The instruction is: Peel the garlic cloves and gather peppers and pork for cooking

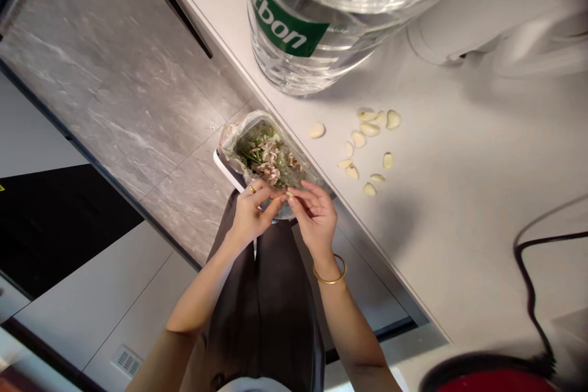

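Both my hands meet over a small bin lined with a clear bag and filled with garlic skins and green scraps. My left hand, with a ring, and my right hand, with a gold bangle on the wrist, pinch a garlic clove between their fingertips. Several peeled garlic cloves lie on the white counter to the right of the bin.
A large clear water bottle with a green label stands at the counter's far end. A white appliance sits beside it. A black cable runs to a red pot at the lower right. Grey floor tiles lie to the left.
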The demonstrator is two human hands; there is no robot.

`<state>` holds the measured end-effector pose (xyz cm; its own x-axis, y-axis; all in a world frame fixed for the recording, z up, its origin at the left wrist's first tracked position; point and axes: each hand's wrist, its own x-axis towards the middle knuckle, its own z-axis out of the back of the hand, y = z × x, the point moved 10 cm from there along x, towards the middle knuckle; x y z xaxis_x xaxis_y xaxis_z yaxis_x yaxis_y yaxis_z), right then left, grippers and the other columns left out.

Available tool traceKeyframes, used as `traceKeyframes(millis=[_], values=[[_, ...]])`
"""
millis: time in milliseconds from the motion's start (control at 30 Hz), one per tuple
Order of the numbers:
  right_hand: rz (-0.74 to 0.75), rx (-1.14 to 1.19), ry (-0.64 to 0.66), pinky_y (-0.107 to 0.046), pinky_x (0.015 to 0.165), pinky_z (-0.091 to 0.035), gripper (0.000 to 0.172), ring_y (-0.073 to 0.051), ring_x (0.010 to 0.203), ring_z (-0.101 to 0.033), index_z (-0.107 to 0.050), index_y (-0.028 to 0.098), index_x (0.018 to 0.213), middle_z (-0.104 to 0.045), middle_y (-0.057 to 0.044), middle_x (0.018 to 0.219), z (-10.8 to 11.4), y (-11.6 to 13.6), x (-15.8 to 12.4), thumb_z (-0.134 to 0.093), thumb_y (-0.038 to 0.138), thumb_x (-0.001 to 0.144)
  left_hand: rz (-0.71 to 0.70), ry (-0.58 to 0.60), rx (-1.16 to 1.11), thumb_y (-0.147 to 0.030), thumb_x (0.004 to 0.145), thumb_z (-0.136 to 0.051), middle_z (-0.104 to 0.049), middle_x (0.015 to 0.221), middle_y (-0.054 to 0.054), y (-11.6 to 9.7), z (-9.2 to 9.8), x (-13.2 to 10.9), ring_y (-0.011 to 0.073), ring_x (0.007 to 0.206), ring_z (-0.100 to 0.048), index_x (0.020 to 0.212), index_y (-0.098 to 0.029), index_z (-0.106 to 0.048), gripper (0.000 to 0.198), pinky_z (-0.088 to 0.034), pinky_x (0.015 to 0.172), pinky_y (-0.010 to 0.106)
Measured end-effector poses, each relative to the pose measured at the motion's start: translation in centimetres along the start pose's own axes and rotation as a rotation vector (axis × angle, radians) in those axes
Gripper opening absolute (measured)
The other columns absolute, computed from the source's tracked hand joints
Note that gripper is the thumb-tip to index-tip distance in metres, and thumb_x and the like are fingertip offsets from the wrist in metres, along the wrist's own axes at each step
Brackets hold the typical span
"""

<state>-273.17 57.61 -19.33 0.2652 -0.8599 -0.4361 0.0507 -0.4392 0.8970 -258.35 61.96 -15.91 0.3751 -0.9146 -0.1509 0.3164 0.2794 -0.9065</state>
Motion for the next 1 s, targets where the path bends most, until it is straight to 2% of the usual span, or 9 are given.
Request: traceKeyframes(millis=[133,233,367,467,533,600,700,800,1000], values=[[-0.053,-0.041,0.105,-0.031,0.088,-0.06,0.039,-0.017,0.093,-0.074,-0.062,0.025,0.118,-0.078,-0.003,0.1,-0.7,-0.4,0.0,-0.074,0.024,0.081,-0.013,0.073,0.123,-0.03,0.097,-0.051,-0.059,0.077,0.003,0.4,-0.5,0.6,0.0155,0.074,-0.058,0.079,-0.019,-0.059,0.022,-0.046,0.069,0.027],[-0.087,-0.018,0.11,-0.034,0.088,-0.06,0.044,-0.017,0.092,-0.074,-0.06,0.025,0.122,-0.078,-0.004,0.099,-0.5,-0.3,0.1,-0.075,0.026,0.081,0.047,0.035,0.168,-0.033,0.101,-0.041,-0.057,0.071,0.001,1.4,-0.1,1.2,0.0153,0.068,-0.054,0.076,-0.019,-0.054,0.031,-0.042,0.064,0.027],[-0.088,0.006,0.061,-0.033,0.086,-0.059,0.045,-0.017,0.088,-0.074,-0.058,0.026,0.122,-0.078,-0.003,0.099,0.5,0.2,0.5,-0.075,0.028,0.08,0.096,-0.022,0.107,-0.041,0.097,-0.05,-0.049,0.059,-0.001,1.7,0.6,1.2,0.0137,0.06,-0.049,0.062,-0.019,-0.051,0.042,-0.04,0.062,0.027],[-0.128,0.07,0.041,-0.032,0.086,-0.059,0.047,-0.016,0.088,-0.073,-0.057,0.027,0.123,-0.078,-0.002,0.101,0.9,-0.1,0.6,-0.076,0.03,0.08,0.059,0.031,-0.099,-0.04,0.093,-0.059,-0.066,0.089,0.006,0.8,0.0,0.7,0.0167,0.083,-0.061,0.091,-0.019,-0.068,0.024,-0.049,0.076,0.03],[-0.214,0.157,0.052,-0.033,0.083,-0.059,0.047,-0.016,0.087,-0.073,-0.058,0.028,0.122,-0.078,-0.001,0.097,0.6,-0.9,0.5,-0.076,0.032,0.079,0.003,0.102,-0.211,-0.04,0.091,-0.063,-0.063,0.121,0.011,-0.2,-0.8,0.2,0.0217,0.11,-0.06,0.114,-0.023,-0.068,0.03,-0.05,0.092,0.037],[-0.326,0.259,0.084,-0.032,0.077,-0.06,0.042,-0.016,0.083,-0.072,-0.062,0.027,0.116,-0.077,0.0,0.093,-0.2,-1.9,0.1,-0.077,0.032,0.077,-0.02,0.133,-0.287,-0.041,0.088,-0.066,-0.06,0.13,0.011,-0.6,-1.6,-0.2,0.0242,0.12,-0.057,0.115,-0.026,-0.071,0.031,-0.048,0.1,0.042],[-0.461,0.375,0.139,-0.029,0.072,-0.06,0.031,-0.015,0.082,-0.071,-0.068,0.026,0.105,-0.076,-0.001,0.1,-1.6,-3.0,-0.9,-0.076,0.03,0.075,-0.021,0.11,-0.373,-0.04,0.085,-0.071,-0.07,0.112,0.009,-0.5,-2.1,-0.4,0.0231,0.11,-0.062,0.095,-0.025,-0.077,0.019,-0.049,0.1,0.045],[-0.536,0.447,0.161,-0.026,0.077,-0.06,0.027,-0.014,0.089,-0.07,-0.071,0.025,0.1,-0.075,0.0,0.106,-2.0,-3.6,-1.8,-0.077,0.025,0.073,-0.019,0.129,-0.433,-0.039,0.084,-0.072,-0.076,0.094,0.007,-0.6,-2.4,-0.3,0.0229,0.107,-0.062,0.088,-0.026,-0.078,0.015,-0.048,0.101,0.048],[-0.556,0.43,0.205,-0.033,0.079,-0.061,0.038,-0.016,0.081,-0.071,-0.07,0.027,0.104,-0.077,0.001,0.089,-1.9,-4.1,-2.5,-0.083,0.028,0.068,0.195,0.417,-0.652,-0.054,0.08,-0.072,-0.077,0.085,0.01,1.1,-4.0,-0.4,0.0285,0.11,-0.066,0.08,-0.024,-0.078,0.031,-0.056,0.093,0.048]])
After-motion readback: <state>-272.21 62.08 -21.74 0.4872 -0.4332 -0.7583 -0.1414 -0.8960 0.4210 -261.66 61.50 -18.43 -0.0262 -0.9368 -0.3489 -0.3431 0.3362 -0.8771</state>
